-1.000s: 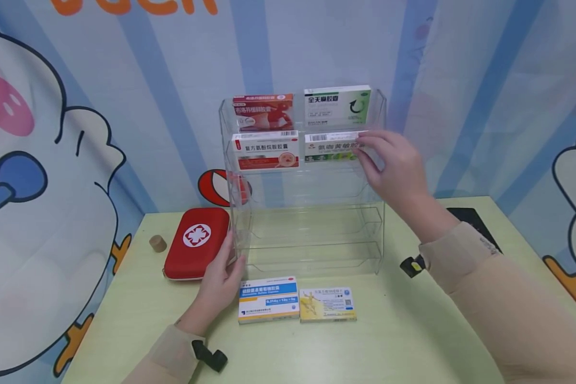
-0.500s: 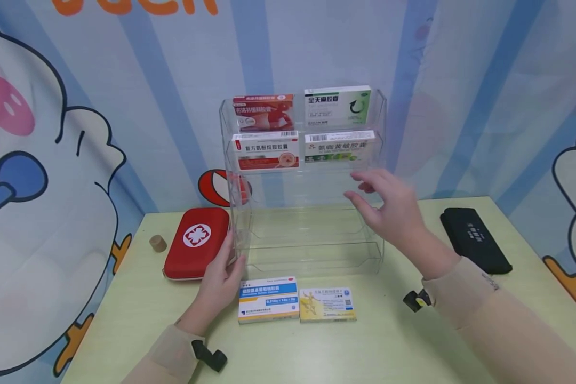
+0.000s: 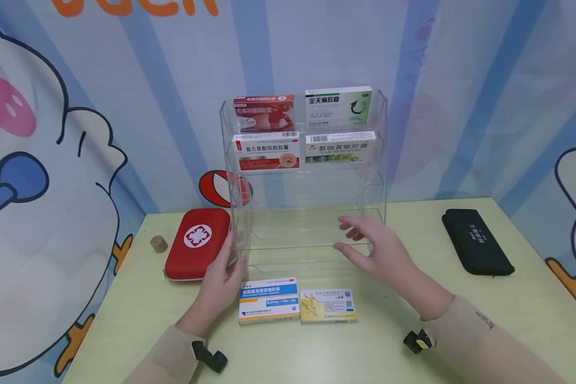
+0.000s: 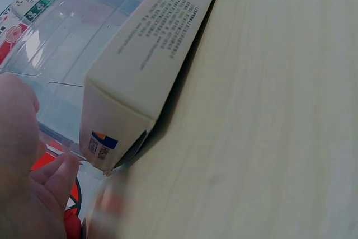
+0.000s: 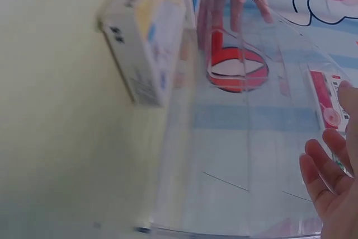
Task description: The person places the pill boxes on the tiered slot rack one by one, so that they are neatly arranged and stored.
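A clear acrylic display rack [image 3: 317,256] stands on the table, with medicine boxes in its two top tiers. My left hand [image 3: 221,280] grips the rack's lower left side, thumb in front; the other fingers are partly hidden. My right hand [image 3: 376,250] is in front of the lower right tiers, thumb and fingers apart, holding nothing. A blue-and-white medicine box [image 3: 269,301] and a yellow-and-white medicine box [image 3: 328,305] lie side by side before the rack. On the second tier sit a red-and-white box [image 3: 266,152] and a green-and-white box [image 3: 340,146].
The top tier holds a red box [image 3: 264,113] and a white-and-green box [image 3: 338,105]. Left of the rack lies a red first-aid case [image 3: 197,256], with a small cork-like cylinder [image 3: 159,244] beside it. A black pouch [image 3: 477,242] lies on the right.
My right hand has left the green-and-white box on the second tier and moved down in front of the lower tiers. The left hand has stayed at the rack's side.
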{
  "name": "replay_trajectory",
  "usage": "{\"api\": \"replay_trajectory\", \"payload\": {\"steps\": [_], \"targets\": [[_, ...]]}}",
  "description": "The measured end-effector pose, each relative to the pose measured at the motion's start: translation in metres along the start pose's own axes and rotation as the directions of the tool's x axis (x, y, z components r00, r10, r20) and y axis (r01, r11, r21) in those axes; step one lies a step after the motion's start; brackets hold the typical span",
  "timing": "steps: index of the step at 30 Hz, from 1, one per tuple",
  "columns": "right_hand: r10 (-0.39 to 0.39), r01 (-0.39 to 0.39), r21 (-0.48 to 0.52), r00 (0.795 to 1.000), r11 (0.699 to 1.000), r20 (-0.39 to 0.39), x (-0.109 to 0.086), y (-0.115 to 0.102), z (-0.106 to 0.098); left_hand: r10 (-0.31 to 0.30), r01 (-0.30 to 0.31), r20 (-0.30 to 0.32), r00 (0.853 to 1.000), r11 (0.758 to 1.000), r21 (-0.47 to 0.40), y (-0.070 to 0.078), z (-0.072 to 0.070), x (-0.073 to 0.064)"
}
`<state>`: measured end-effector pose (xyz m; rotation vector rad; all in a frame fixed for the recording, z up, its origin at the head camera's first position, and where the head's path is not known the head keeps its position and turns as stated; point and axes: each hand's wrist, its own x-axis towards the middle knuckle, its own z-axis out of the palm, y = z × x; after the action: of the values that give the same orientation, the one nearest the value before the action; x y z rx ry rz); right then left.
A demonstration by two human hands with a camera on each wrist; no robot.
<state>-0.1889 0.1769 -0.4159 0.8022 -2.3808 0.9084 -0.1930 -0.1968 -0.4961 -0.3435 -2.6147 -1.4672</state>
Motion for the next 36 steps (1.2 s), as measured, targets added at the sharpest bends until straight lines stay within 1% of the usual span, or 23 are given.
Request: {"api": "replay_trajectory", "payload": {"steps": [4, 11, 14, 17, 21, 25, 29, 33, 36], "targets": [[0.011, -0.014, 0.046, 0.998, 0.999, 0.066, -0.013, -0.001, 0.010, 0.003, -0.003, -0.002, 1.000, 1.000, 0.001, 0.000, 0.000, 0.000], [0.038, -0.057, 0.121, 0.988, 0.991, 0.151, -0.031, 0.002, 0.024, 0.004, -0.004, -0.008, 1.000, 1.000, 0.002, 0.000, 0.000, 0.000], [0.057, -0.084, 0.143, 0.982, 0.986, 0.182, -0.039, 0.003, 0.028, 0.009, -0.009, -0.006, 1.000, 1.000, 0.002, 0.001, 0.000, 0.000], [0.065, -0.101, 0.172, 0.977, 0.980, 0.205, -0.046, 0.003, 0.031, 0.001, -0.001, -0.006, 1.000, 1.000, 0.003, 0.002, 0.000, 0.000], [0.053, -0.099, 0.201, 0.973, 0.975, 0.223, -0.053, 0.005, 0.036, -0.018, 0.018, -0.010, 1.000, 1.000, 0.009, 0.003, 0.000, 0.000], [0.062, -0.112, 0.206, 0.970, 0.972, 0.237, -0.061, 0.006, 0.041, -0.019, 0.019, -0.007, 1.000, 1.000, 0.003, 0.003, 0.000, 0.000], [0.087, -0.138, 0.186, 0.962, 0.973, 0.259, -0.070, 0.008, 0.046, -0.010, 0.010, -0.008, 1.000, 1.000, -0.002, 0.004, 0.000, 0.000], [0.108, -0.153, 0.147, 0.956, 0.977, 0.274, -0.076, 0.011, 0.047, -0.004, 0.004, -0.008, 1.000, 1.000, -0.004, 0.004, 0.000, 0.000], [0.133, -0.173, 0.114, 0.945, 0.978, 0.297, -0.079, 0.012, 0.047, -0.001, 0.001, -0.006, 1.000, 1.000, -0.001, 0.004, 0.000, 0.000]]}}
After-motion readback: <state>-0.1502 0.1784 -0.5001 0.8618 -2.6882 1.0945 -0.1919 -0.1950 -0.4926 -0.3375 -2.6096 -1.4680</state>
